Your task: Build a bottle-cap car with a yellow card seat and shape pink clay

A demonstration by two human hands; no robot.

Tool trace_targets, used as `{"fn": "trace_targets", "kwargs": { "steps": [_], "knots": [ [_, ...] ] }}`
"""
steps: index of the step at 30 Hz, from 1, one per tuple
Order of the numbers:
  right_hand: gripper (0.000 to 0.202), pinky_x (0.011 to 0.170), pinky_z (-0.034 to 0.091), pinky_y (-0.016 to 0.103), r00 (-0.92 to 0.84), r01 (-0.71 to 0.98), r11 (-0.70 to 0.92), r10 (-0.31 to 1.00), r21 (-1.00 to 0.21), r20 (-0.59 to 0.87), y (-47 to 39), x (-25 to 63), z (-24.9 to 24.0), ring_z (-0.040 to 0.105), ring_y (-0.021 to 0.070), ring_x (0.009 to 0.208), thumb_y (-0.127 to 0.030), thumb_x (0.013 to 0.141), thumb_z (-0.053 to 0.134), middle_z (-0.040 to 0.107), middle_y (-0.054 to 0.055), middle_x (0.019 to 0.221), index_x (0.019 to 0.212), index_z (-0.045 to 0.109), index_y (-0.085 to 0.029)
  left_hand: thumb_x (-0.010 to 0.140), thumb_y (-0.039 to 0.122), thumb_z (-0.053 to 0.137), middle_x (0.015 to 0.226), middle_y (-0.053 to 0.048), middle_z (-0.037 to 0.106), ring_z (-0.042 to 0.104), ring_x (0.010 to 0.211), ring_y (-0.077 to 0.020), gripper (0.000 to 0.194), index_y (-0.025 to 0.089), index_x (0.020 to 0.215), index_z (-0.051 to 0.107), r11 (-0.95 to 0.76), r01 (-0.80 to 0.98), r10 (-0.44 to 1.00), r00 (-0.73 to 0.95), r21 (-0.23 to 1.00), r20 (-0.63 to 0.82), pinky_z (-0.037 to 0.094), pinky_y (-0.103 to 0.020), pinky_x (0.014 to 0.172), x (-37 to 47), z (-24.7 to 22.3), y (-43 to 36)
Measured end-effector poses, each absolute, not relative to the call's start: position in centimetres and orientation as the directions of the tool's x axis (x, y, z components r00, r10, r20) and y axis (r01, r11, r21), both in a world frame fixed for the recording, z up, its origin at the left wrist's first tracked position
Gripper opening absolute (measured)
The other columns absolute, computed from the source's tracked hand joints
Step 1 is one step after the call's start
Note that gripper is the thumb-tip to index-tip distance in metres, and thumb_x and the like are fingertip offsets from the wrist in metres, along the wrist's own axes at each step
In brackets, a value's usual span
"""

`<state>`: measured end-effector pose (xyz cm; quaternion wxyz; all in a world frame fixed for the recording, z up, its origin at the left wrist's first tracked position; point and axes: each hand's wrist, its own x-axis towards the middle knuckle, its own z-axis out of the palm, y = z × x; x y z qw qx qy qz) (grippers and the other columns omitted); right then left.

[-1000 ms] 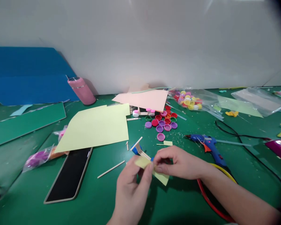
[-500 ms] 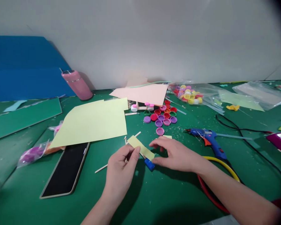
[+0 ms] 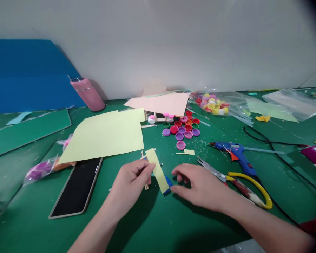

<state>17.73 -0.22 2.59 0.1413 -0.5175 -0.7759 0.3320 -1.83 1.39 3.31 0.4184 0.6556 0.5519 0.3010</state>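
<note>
Pinched between the thumb and fingers of my left hand is a narrow strip of pale yellow paper, slanting down to the right. Thin whitish sticks show around and under that hand; how they are joined is hidden. A small blue piece lies partly behind the strip's lower end. My right hand is just right of it, thumb and fingers apart with nothing between them. Beyond it lie a small yellow paper scrap and scissors with yellow and red handles, partly covered by my right forearm.
Coloured bottle caps lie in a group ahead. A blue glue gun with a black cord rests to the right. Leftward are a large yellow sheet, a phone and a pink bottle. A wall stands behind.
The paper strip has turned steeper, its lower end swinging down and left. My right hand has shifted slightly downward, and the scissors' blades and the yellow scrap now show more.
</note>
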Motion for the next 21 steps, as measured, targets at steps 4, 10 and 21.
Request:
{"fn": "trace_targets", "kwargs": {
  "steps": [4, 10, 21],
  "knots": [
    [0.027, 0.061, 0.041, 0.022, -0.385, 0.525, 0.252, 0.922, -0.813, 0.037, 1.2, 17.5, 4.1, 0.050, 0.0114, 0.068, -0.031, 0.078, 0.056, 0.055, 0.000, 0.082, 0.103, 0.052, -0.021, 0.080, 0.033, 0.048, 0.045, 0.004, 0.048, 0.042, 0.045, -0.0106, 0.034, 0.019, 0.049, 0.052, -0.068, 0.493, 0.954, 0.287, 0.867, -0.088, 0.032, -0.022, 0.046, -1.7, 3.7, 1.5],
    [0.005, 0.061, 0.038, 0.021, -0.481, 0.378, 0.489, 0.829, -0.786, 0.285, 3.9, 15.3, 4.5, 0.047, 0.0097, 0.068, -0.017, 0.079, 0.056, 0.049, -0.001, 0.076, 0.083, 0.059, -0.018, 0.081, 0.033, 0.046, 0.050, 0.003, 0.051, 0.046, 0.047, -0.0112, 0.024, 0.018, 0.067, 0.059, -0.067, 0.475, 0.951, 0.297, 0.878, -0.088, 0.034, -0.021, 0.045, -1.9, 3.3, 1.3],
    [0.005, 0.055, 0.035, 0.021, -0.531, 0.336, 0.529, 0.790, -0.779, 0.308, 6.2, 14.3, 3.4, 0.044, 0.0082, 0.062, -0.021, 0.080, 0.056, 0.048, -0.002, 0.075, 0.079, 0.061, -0.018, 0.076, 0.016, 0.053, 0.088, -0.008, 0.064, 0.056, 0.082, -0.0226, 0.032, 0.018, 0.108, 0.054, -0.570, 0.800, 0.768, 0.437, 0.189, 0.469, 0.039, -0.036, 0.074, -0.6, -1.6, -5.3]
  ]
}}
